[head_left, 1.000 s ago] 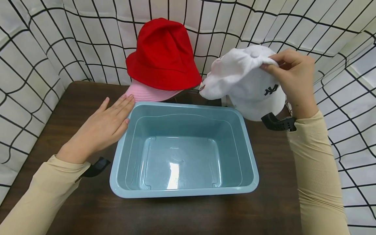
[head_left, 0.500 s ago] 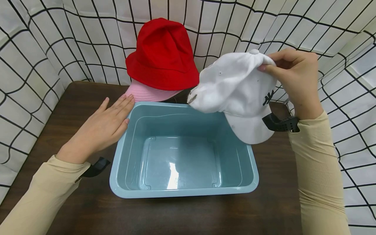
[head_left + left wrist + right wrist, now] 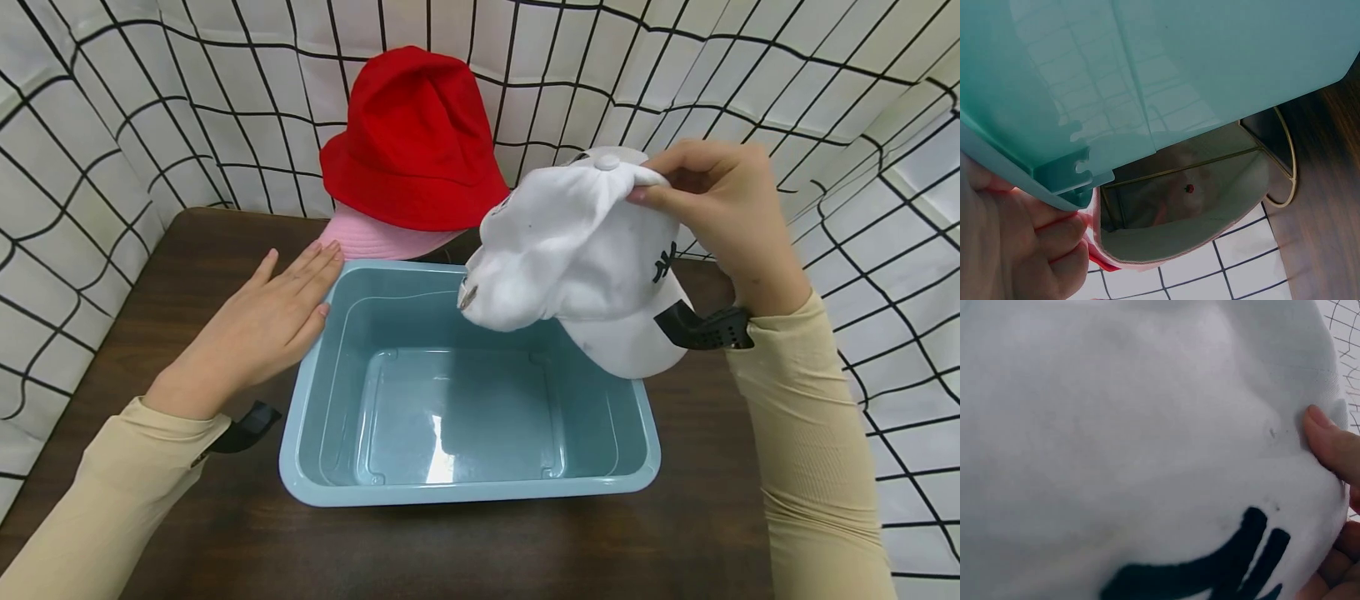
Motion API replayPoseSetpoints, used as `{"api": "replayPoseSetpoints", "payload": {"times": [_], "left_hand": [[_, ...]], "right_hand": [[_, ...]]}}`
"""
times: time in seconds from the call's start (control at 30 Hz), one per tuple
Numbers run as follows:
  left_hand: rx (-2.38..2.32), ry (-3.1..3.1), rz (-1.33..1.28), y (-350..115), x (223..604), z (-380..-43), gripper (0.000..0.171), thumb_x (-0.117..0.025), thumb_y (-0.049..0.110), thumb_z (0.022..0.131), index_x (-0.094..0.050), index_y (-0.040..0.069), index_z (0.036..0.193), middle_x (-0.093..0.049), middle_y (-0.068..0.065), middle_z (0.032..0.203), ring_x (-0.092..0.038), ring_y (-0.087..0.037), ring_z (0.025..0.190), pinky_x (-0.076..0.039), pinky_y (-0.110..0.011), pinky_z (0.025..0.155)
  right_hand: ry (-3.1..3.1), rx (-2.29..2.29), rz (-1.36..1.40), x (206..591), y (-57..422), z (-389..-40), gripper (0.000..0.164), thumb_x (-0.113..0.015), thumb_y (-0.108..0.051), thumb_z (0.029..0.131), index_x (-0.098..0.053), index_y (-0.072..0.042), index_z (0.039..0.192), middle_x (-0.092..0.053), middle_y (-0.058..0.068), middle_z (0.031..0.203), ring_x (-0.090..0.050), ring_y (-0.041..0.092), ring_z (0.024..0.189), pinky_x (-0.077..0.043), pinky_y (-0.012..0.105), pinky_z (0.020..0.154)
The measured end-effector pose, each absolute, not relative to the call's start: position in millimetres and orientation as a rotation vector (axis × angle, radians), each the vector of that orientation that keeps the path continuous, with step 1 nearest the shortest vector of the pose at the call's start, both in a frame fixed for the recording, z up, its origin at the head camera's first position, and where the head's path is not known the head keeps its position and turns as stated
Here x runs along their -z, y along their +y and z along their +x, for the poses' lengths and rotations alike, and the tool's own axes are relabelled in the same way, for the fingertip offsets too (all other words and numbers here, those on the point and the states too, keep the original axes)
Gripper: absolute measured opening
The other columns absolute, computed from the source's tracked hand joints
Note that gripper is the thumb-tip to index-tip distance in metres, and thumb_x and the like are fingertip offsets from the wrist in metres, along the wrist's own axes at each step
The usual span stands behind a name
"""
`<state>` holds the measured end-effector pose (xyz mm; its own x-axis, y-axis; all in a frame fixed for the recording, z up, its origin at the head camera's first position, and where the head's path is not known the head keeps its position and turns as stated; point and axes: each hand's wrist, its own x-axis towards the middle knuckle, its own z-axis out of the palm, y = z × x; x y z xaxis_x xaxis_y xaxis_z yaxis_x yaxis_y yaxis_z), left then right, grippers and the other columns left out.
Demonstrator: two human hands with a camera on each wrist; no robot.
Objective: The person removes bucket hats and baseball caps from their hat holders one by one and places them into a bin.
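My right hand [image 3: 720, 217] pinches a white baseball cap [image 3: 555, 242] near its top button. The cap hangs tilted over the back right part of a light blue plastic basin [image 3: 465, 496], its brim pointing down across the right rim. Dark letters mark its front, seen large on the cap [image 3: 1116, 425] in the right wrist view. My left hand [image 3: 255, 325] lies with straight fingers on the basin's back left corner, fingertips by a pink cap [image 3: 382, 233]. A red bucket hat [image 3: 420, 150] sits on top of the pink cap, hiding most of it.
The basin stands on a dark wooden table [image 3: 525, 550]. Behind and on both sides rises a black wire grid [image 3: 247, 108] against white panels. In the left wrist view, a gold wire stand [image 3: 1291, 169] is partly visible behind the basin.
The right hand has carried the white cap leftward and toward me, from behind the basin to over its back right part. The left hand and the basin have stayed put.
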<state>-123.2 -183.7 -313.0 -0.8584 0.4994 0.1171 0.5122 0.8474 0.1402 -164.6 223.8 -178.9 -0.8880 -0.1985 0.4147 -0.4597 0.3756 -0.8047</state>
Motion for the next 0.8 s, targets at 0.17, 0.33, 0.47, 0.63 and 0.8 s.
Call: {"api": "replayPoseSetpoints", "payload": {"times": [0.17, 0.33, 0.47, 0.63, 0.8], "left_hand": [[0.266, -2.926, -0.805, -184, 314, -123, 0.064, -0.045, 0.029, 0.095, -0.025, -0.001, 0.147, -0.022, -0.019, 0.153, -0.013, -0.032, 0.142, 0.001, -0.051, 0.113], [0.272, -2.926, -0.806, -183, 314, -122, 0.064, -0.045, 0.029, 0.094, -0.025, -0.001, 0.147, -0.022, -0.019, 0.152, -0.014, -0.032, 0.142, -0.001, -0.052, 0.113], [0.266, -2.925, -0.812, -183, 314, -122, 0.064, -0.045, 0.029, 0.094, -0.024, -0.001, 0.147, -0.021, -0.019, 0.153, -0.013, -0.032, 0.142, 0.0, -0.051, 0.113], [0.267, -2.902, -0.805, -183, 315, -121, 0.064, -0.045, 0.03, 0.095, -0.026, -0.002, 0.147, -0.023, -0.019, 0.152, -0.014, -0.032, 0.142, 0.001, -0.05, 0.113], [0.26, -2.894, -0.802, -183, 315, -122, 0.065, -0.046, 0.03, 0.094, -0.026, -0.002, 0.147, -0.023, -0.019, 0.152, -0.014, -0.032, 0.142, 0.001, -0.05, 0.113]], "right_hand": [[-2.393, -1.594, 0.711, 179, 216, -162, 0.009, -0.076, 0.006, 0.074, -0.072, 0.006, 0.082, -0.068, 0.009, 0.079, -0.057, 0.018, 0.065, -0.049, 0.019, 0.06], [-2.453, -1.592, 0.805, 180, 210, -158, 0.01, -0.075, 0.004, 0.076, -0.071, 0.006, 0.085, -0.067, 0.01, 0.08, -0.056, 0.019, 0.066, -0.049, 0.02, 0.061], [-2.467, -1.681, 0.877, 181, 205, -154, 0.008, -0.073, 0.005, 0.077, -0.07, 0.007, 0.084, -0.065, 0.011, 0.081, -0.055, 0.021, 0.071, -0.049, 0.021, 0.062], [-2.47, -1.646, 1.003, 181, 198, -151, 0.011, -0.071, 0.012, 0.076, -0.071, 0.005, 0.084, -0.066, 0.014, 0.081, -0.056, 0.023, 0.074, -0.051, 0.023, 0.063], [-2.48, -1.56, 1.131, 182, 190, -149, 0.019, -0.068, 0.016, 0.075, -0.073, 0.002, 0.086, -0.067, 0.016, 0.084, -0.056, 0.027, 0.081, -0.052, 0.024, 0.066]]}}
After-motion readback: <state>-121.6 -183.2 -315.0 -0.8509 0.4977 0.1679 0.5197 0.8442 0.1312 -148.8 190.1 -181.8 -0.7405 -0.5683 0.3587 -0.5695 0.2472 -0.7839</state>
